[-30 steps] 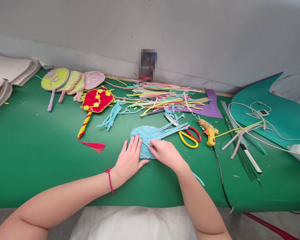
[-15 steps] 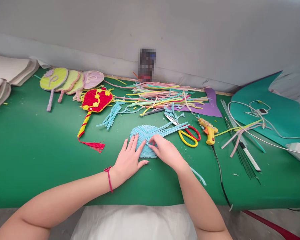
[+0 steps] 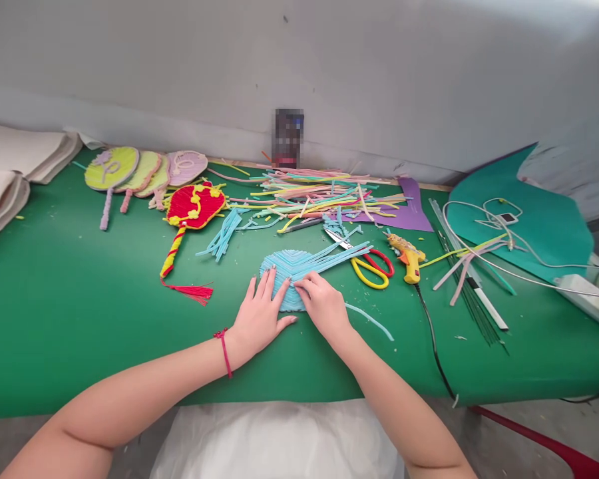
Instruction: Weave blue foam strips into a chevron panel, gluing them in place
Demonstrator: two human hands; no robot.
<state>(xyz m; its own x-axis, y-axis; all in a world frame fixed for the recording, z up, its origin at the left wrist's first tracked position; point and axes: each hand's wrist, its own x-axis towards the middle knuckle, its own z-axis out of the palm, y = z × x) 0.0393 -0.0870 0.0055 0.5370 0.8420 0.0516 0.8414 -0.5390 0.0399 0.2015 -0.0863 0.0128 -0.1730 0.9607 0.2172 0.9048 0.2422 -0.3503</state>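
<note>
A round panel (image 3: 284, 261) covered in light-blue pipe cleaners lies on the green table in front of me. My left hand (image 3: 261, 311) rests flat on its lower left part, fingers spread. At the panel's middle, the thumb and forefinger of my right hand (image 3: 325, 303) are pinched together on a light-blue pipe cleaner (image 3: 372, 318), whose tail comes out beyond the hand to the right. Several loose blue pipe cleaner ends (image 3: 337, 258) stick out from the panel toward the scissors (image 3: 372, 271), which have red and yellow handles.
Behind are a heap of coloured pipe cleaners (image 3: 319, 193), a blue bundle (image 3: 222, 233) and a red fan (image 3: 197, 206) with a tassel. Pastel fans (image 3: 110, 167) lie at back left. A yellow glue gun (image 3: 408, 256) with its cord, thin wires and teal sheet (image 3: 544, 226) are right.
My right hand has shifted slightly and its fingers have closed at the panel's middle. The trailing blue strand has moved up and left. My left hand stays flat; the camera view has shifted a little.
</note>
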